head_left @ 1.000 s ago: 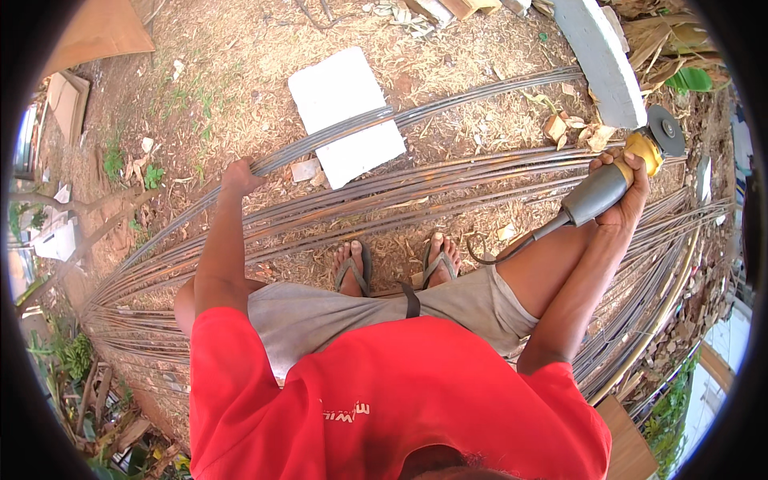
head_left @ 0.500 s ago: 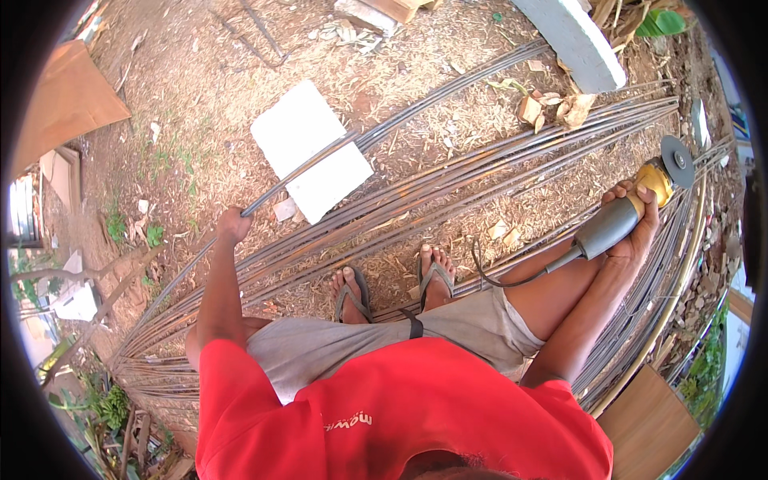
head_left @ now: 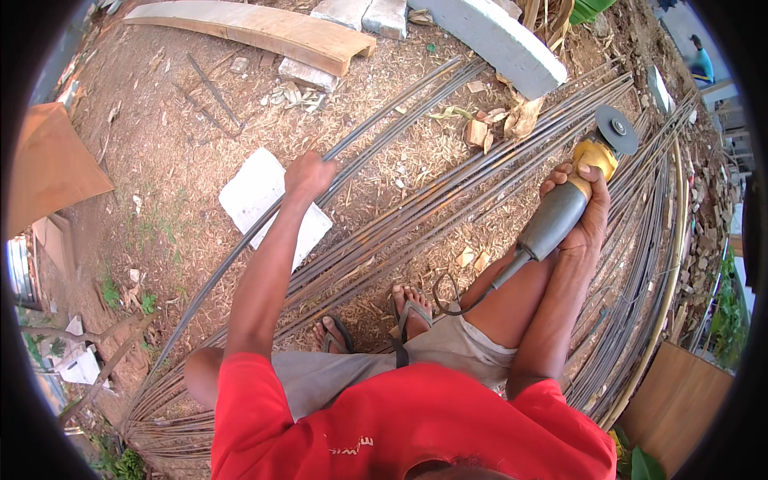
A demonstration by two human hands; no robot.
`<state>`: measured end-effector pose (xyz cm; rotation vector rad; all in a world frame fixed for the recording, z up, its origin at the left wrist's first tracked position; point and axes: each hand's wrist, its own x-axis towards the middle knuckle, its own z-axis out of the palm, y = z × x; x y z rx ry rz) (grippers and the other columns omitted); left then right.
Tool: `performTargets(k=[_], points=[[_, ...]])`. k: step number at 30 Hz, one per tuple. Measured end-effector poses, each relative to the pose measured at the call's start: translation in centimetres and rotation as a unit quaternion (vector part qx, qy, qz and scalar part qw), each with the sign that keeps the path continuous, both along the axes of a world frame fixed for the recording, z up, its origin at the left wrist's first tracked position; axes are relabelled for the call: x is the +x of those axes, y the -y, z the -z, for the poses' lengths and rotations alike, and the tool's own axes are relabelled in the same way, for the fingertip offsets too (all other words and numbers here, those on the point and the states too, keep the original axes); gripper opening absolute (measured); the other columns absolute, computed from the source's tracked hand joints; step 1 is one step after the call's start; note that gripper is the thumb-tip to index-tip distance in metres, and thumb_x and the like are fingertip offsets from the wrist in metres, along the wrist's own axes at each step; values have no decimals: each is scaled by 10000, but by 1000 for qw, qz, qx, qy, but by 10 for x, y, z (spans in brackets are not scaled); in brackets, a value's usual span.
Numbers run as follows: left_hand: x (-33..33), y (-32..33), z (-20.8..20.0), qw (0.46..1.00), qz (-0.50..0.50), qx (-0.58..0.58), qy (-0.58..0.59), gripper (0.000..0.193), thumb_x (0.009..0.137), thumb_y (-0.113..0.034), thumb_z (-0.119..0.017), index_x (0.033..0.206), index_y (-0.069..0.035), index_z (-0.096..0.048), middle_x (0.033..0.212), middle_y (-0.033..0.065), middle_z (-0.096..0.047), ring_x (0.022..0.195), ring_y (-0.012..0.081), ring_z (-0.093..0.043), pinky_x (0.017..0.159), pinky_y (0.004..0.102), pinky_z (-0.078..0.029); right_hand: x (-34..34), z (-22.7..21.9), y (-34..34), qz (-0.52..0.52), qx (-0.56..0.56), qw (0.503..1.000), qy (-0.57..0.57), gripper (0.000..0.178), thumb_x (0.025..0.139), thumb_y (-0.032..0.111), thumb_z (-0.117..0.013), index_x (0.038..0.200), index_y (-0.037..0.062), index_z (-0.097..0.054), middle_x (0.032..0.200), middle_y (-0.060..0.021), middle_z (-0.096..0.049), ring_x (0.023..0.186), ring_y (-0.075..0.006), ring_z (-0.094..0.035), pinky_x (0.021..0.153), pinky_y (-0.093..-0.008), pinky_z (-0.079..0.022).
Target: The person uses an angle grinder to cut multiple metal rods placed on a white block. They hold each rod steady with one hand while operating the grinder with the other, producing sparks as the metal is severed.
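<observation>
My left hand [head_left: 308, 175] is closed around a long thin steel rod [head_left: 400, 100] that runs from lower left up to the upper right, raised a little off the dirt. My right hand [head_left: 578, 204] grips the grey body of an angle grinder [head_left: 572, 196] with a yellow head and a dark disc [head_left: 617, 129]; its cord [head_left: 456, 300] loops back over my right thigh. The disc hangs above a bundle of rusty steel rods [head_left: 448, 200] lying across the ground in front of my feet in flip-flops [head_left: 376, 320].
A white flat slab [head_left: 256, 196] lies under the held rod. A wooden plank [head_left: 256, 28], a grey concrete beam [head_left: 500, 40] and stone blocks [head_left: 364, 14] lie at the back. More curved rods [head_left: 664, 240] crowd the right side. A brown board [head_left: 48, 160] sits far left.
My left hand has slid along the rod, up and to the right past the white slab. My right hand has brought the grinder leftward and a bit higher. The view has swung.
</observation>
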<state>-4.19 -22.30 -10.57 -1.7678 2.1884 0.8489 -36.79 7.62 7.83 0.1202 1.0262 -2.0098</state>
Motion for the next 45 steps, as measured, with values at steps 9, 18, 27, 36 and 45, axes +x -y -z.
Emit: performTargets(k=[9, 18, 27, 36, 45], points=[[-118, 48, 87, 999, 18, -22, -34, 533, 1020, -465, -703, 1330, -36, -770, 1356, 240, -773, 1285, 388, -739, 1092, 521, -581, 10, -11, 4, 36, 34, 999, 12, 282, 883, 105, -753, 1096, 8, -597, 916, -89, -660, 777, -210, -676, 733, -417, -638], [-2, 46, 85, 990, 86, 56, -100, 858, 1005, -755, -670, 1413, -2, -718, 1327, 265, -771, 1258, 393, -749, 1092, 510, -571, 24, 0, 40, -41, 20, 998, 44, 289, 880, 88, -782, 1094, 19, -601, 927, -89, -676, 799, -212, -695, 776, -420, -648], [97, 26, 97, 993, 48, 29, -100, 848, 1076, -804, -497, 1060, 8, -742, 938, 221, -798, 1016, 450, -765, 929, 553, -552, 40, -8, 17, -39, 11, 997, 65, 315, 884, 98, -781, 1124, 26, -591, 955, -82, -660, 812, -202, -671, 767, -415, -627], [54, 18, 95, 991, 43, -53, -114, 896, 1087, -814, -435, 1140, 26, -741, 1070, 313, -781, 1087, 495, -741, 978, 603, -543, 37, -36, -33, 15, -16, 1000, 13, 352, 903, 97, -764, 1191, 2, -585, 997, -93, -663, 855, -220, -680, 817, -428, -636], [-84, 46, 68, 995, 39, 23, -84, 838, 1156, -708, -371, 1304, 24, -749, 1298, 290, -771, 1254, 444, -734, 1070, 586, -565, 45, -54, -45, 6, 19, 999, -35, 339, 900, 114, -748, 1175, -4, -589, 990, -95, -654, 844, -229, -672, 782, -410, -629]])
